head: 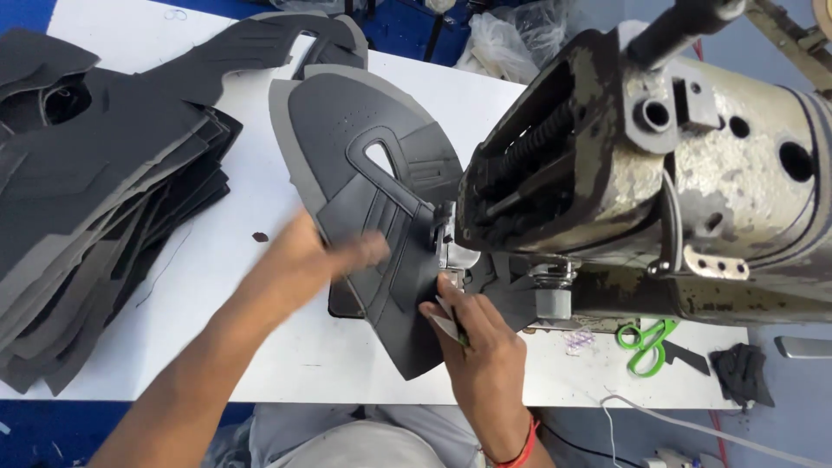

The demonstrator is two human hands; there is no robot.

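At the sewing machine (659, 165), mid-worktop (286, 364): grey shoe upper (373, 173), long axis running far-left to near-right. Left hand (316, 260), blurred, grips its left edge. Right hand (472, 334) pinches the near-right end, nearer the needle. Stack (95, 191) far left, green scissors (646, 342) right.

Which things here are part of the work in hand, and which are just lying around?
In use: grey shoe upper panel, left hand, right hand, sewing machine.

Lying about: stack of cut panels, green scissors, dark scrap, plastic bags.
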